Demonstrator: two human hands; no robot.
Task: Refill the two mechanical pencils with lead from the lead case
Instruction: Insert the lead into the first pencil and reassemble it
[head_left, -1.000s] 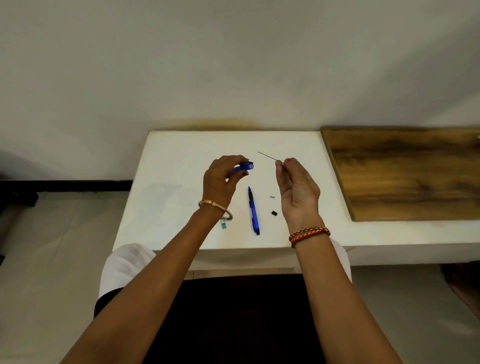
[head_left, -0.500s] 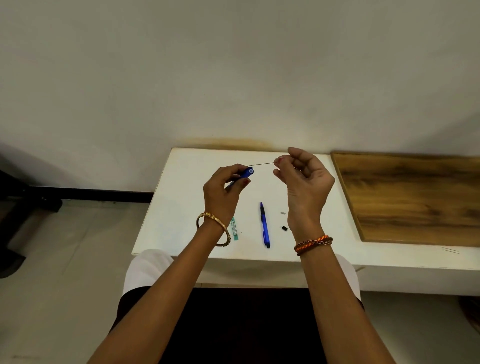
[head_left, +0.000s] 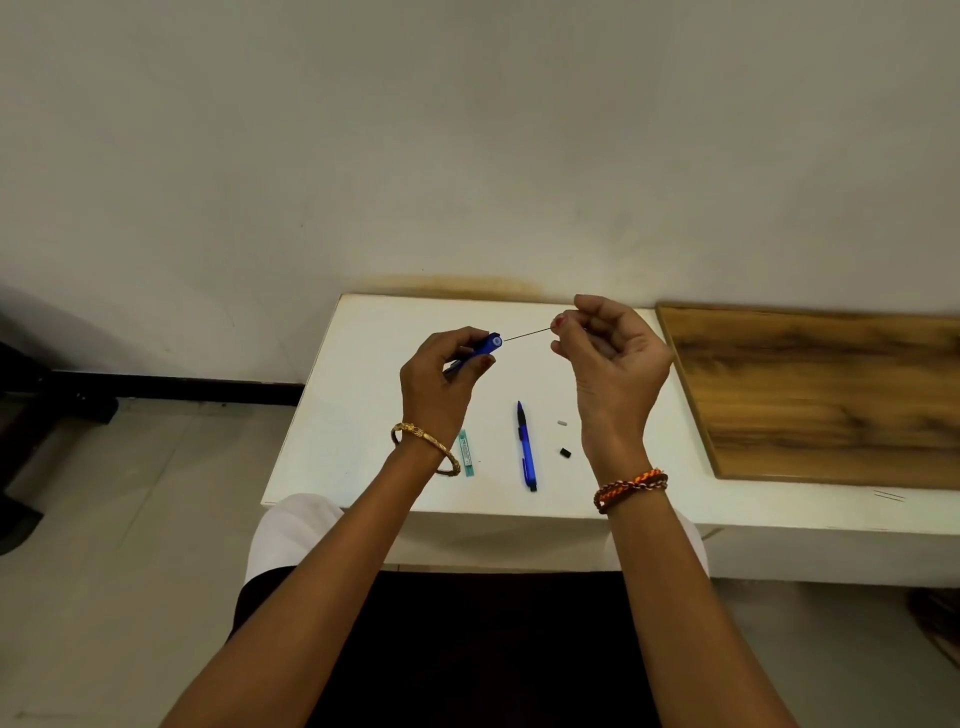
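My left hand (head_left: 441, 382) grips a blue mechanical pencil (head_left: 485, 345) above the white table (head_left: 363, 405), its open back end turned to the right. My right hand (head_left: 610, 358) pinches a thin dark lead (head_left: 527, 334) between thumb and forefinger. The lead's left tip touches or sits just inside the pencil's open end. A second blue mechanical pencil (head_left: 526, 446) lies on the table between my wrists. The green lead case (head_left: 466, 452) lies flat beside my left wrist, partly hidden by the bangle.
A small white piece (head_left: 561, 423) and a small black cap (head_left: 565, 453) lie on the table to the right of the lying pencil. A wooden board (head_left: 821, 389) covers the right part of the surface. The wall stands right behind the table.
The lead has swung from pointing away to pointing at the pencil's open end, and its tip now meets that end. My right hand has risen and turned palm-in. The camera view has shifted.
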